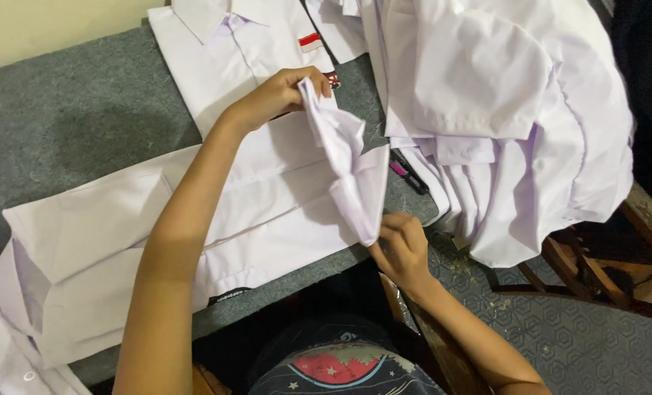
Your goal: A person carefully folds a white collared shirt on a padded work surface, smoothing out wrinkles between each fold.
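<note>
White shirt (282, 190) held by two hands: left hand (278, 95), right hand (403, 249).

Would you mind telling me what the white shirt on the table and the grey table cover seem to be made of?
White shirt: seemingly thin woven cloth, matte, since it creases sharply and the lifted part between the left hand and right hand drapes limply. Grey table cover: probably felt or carpet, its surface fuzzy with lint.
</note>
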